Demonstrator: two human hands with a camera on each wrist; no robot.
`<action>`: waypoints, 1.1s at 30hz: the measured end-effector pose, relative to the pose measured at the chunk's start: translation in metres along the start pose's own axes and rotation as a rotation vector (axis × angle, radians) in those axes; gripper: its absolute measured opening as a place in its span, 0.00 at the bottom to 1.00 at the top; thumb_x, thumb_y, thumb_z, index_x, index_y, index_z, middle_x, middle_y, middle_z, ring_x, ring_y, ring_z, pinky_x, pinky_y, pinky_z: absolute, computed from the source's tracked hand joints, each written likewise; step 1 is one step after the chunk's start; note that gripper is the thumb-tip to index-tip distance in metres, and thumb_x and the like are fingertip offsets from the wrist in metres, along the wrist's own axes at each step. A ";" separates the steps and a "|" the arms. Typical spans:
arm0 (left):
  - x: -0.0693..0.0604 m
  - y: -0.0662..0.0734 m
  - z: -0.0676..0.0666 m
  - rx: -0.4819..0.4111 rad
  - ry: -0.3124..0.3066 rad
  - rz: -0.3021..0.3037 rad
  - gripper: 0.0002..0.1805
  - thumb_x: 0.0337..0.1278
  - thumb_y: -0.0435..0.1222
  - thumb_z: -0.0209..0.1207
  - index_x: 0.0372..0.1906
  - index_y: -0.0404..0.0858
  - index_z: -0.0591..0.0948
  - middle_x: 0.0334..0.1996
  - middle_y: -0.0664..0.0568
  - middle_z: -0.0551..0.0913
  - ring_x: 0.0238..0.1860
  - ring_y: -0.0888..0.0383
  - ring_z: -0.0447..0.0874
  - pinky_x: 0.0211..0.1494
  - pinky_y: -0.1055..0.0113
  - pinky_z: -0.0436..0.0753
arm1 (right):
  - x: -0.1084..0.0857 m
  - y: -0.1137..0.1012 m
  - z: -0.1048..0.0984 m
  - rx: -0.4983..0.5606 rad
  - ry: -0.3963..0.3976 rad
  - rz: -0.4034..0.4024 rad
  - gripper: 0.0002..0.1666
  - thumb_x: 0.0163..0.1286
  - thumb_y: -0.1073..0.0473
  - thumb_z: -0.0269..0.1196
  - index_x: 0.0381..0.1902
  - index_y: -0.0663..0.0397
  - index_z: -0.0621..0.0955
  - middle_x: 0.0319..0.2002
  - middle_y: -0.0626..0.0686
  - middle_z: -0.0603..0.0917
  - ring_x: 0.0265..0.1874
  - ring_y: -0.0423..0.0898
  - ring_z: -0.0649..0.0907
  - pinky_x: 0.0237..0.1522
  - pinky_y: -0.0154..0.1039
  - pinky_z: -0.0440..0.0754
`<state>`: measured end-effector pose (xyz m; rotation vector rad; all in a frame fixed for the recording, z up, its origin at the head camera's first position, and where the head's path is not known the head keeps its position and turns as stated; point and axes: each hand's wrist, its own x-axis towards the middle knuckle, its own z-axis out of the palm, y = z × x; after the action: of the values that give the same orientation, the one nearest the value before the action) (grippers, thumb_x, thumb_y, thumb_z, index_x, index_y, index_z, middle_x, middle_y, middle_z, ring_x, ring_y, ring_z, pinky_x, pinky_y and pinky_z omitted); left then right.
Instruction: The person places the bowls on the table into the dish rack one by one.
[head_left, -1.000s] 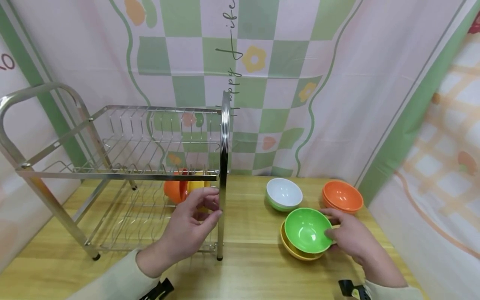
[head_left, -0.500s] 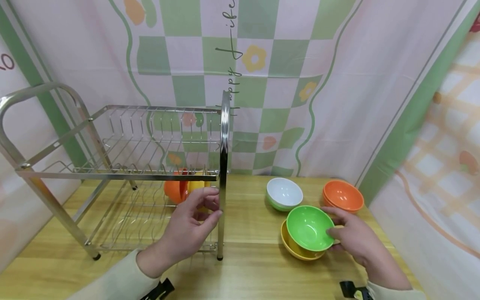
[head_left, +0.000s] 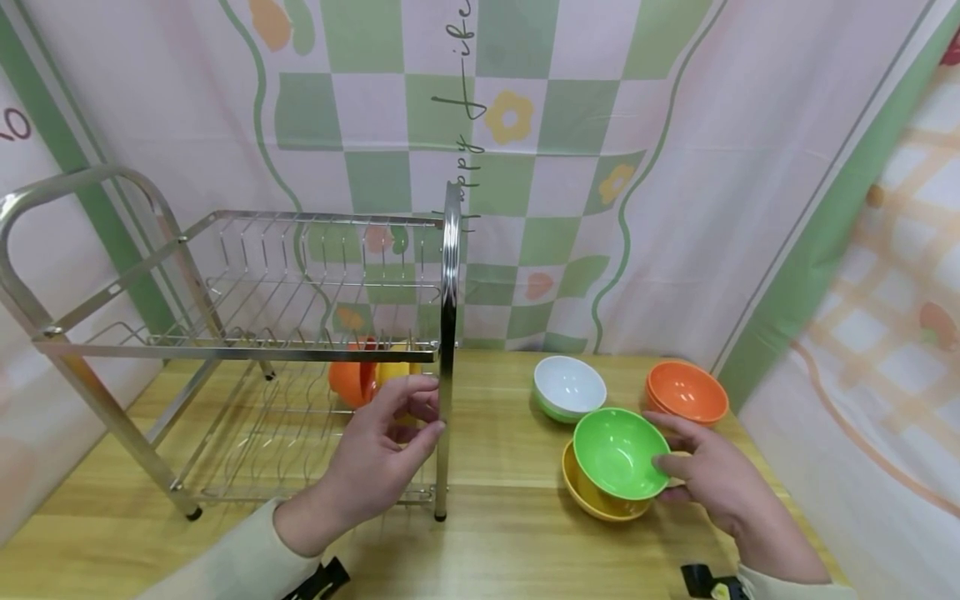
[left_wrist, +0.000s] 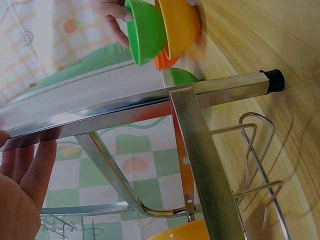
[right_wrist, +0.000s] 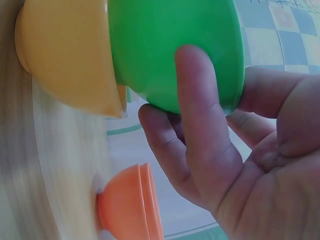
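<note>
My right hand (head_left: 716,475) pinches the rim of a green bowl (head_left: 621,454), thumb at the rim and fingers under its outer side. The green bowl is lifted and tilted over a yellow bowl (head_left: 600,505) on the table. In the right wrist view, the green bowl's (right_wrist: 160,55) base sits at the mouth of the yellow bowl (right_wrist: 70,55); whether they touch I cannot tell. My left hand (head_left: 375,458) grips the near right post of a metal dish rack (head_left: 448,287). The left wrist view shows the thumb and fingers on opposite sides of that post.
Behind the green bowl stands a bowl with a white inside and green outside (head_left: 570,387). Stacked orange bowls (head_left: 686,392) are at the back right. Orange (head_left: 347,383) and yellow bowls stand in the rack's lower tier. A patterned curtain (head_left: 547,250) hangs behind the table.
The green bowl has risen slightly up and right, baring more of the yellow bowl below it. My right hand has moved with it. My left hand has stayed on the rack.
</note>
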<state>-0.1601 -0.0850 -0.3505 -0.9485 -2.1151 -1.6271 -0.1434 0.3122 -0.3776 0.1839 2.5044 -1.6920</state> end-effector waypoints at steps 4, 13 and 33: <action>0.000 0.000 0.000 0.003 0.001 -0.003 0.28 0.57 0.20 0.63 0.59 0.47 0.74 0.42 0.56 0.79 0.41 0.55 0.82 0.37 0.62 0.87 | 0.000 -0.001 0.000 0.016 -0.006 -0.006 0.40 0.67 0.72 0.59 0.76 0.62 0.60 0.61 0.74 0.67 0.39 0.56 0.83 0.35 0.55 0.87; 0.000 0.001 -0.001 0.004 0.003 0.006 0.28 0.57 0.19 0.63 0.58 0.46 0.74 0.42 0.55 0.79 0.41 0.54 0.83 0.35 0.62 0.87 | -0.002 -0.003 0.000 0.045 -0.020 -0.026 0.39 0.68 0.71 0.61 0.75 0.62 0.61 0.59 0.72 0.68 0.39 0.56 0.83 0.33 0.52 0.87; -0.003 0.002 0.003 0.011 0.037 -0.046 0.28 0.59 0.21 0.63 0.60 0.49 0.75 0.43 0.56 0.79 0.42 0.55 0.81 0.34 0.64 0.85 | -0.017 -0.026 0.025 0.173 -0.189 -0.112 0.36 0.67 0.67 0.64 0.72 0.63 0.67 0.56 0.69 0.72 0.40 0.61 0.84 0.36 0.57 0.86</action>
<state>-0.1563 -0.0826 -0.3516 -0.8662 -2.1337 -1.6399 -0.1305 0.2794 -0.3606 -0.1005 2.2721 -1.8724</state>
